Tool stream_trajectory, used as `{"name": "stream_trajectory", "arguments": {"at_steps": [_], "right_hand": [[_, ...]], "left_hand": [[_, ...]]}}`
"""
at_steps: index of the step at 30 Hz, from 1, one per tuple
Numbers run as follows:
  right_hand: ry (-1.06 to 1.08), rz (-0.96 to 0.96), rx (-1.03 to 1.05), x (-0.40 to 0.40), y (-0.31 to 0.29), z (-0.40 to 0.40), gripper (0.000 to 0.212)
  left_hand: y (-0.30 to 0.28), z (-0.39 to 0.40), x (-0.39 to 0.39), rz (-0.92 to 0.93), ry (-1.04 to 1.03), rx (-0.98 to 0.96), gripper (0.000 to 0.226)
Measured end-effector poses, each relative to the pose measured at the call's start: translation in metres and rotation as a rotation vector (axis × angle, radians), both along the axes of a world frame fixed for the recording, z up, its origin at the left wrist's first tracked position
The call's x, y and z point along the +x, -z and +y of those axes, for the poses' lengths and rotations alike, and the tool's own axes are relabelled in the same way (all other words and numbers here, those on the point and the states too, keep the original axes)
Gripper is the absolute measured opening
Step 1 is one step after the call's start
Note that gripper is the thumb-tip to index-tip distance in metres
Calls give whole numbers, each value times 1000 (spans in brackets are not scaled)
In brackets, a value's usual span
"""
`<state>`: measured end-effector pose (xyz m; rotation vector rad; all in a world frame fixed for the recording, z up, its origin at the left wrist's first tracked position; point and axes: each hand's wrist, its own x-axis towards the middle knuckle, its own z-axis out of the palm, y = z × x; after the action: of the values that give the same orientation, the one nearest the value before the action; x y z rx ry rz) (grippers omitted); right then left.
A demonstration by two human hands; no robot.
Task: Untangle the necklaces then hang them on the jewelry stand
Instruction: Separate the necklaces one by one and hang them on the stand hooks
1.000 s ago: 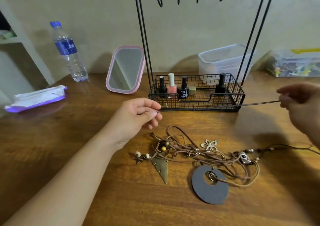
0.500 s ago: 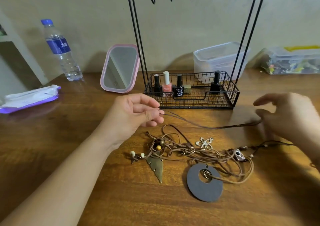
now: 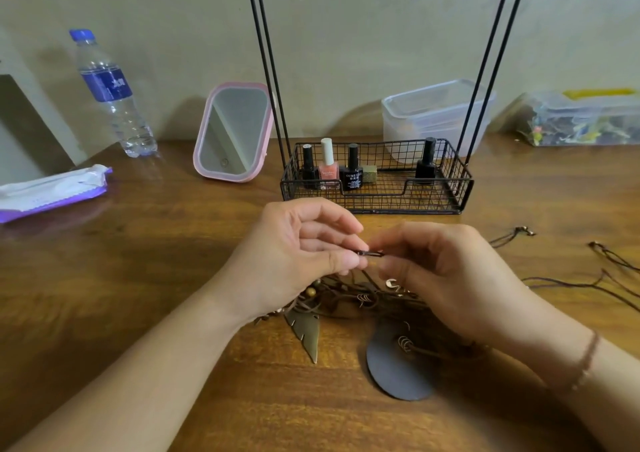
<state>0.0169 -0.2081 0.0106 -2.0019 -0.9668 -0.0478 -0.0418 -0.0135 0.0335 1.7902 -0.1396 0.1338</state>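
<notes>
While bare wood lies L & R, your left hand (image 3: 298,247) & right hand (image 3: 446,271) meet above the tangled brown cord necklaces (image 3: 349,299), both pinching one thin dark cord (image 3: 372,253).

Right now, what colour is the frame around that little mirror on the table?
Pink; the mirror frame shows best in the head view, the only one.

The surface (image 3: 173,261) is glossy varnished wood. The jewelry stand (image 3: 377,191) is matt black wire. Brown cords (image 3: 346,299) look like suede; the leaf pendant (image 3: 306,330) is dull brass-coloured metal.
</notes>
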Motion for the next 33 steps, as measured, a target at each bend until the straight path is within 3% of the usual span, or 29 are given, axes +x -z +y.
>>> {"name": "stream_trajectory", "arguments": {"at_steps": [13,18,22,28,33], "right_hand": [[-57,70,65,-2,-3,-5,5],[-95,109,82,-2,-1,-4,8],[-43,157,121,-1,-2,-3,13],[-7,166,172,0,-4,-4,10],[-62,243,253,0,-5,-5,12]], "left_hand": [[7,-2,2,-17,4,23,21],[9,-3,4,-12,5,43,24],[11,-2,4,-55,-15,32,10],[13,-8,0,-94,32,192,3],[16,-12,-1,-147,-48,271,9]]}}
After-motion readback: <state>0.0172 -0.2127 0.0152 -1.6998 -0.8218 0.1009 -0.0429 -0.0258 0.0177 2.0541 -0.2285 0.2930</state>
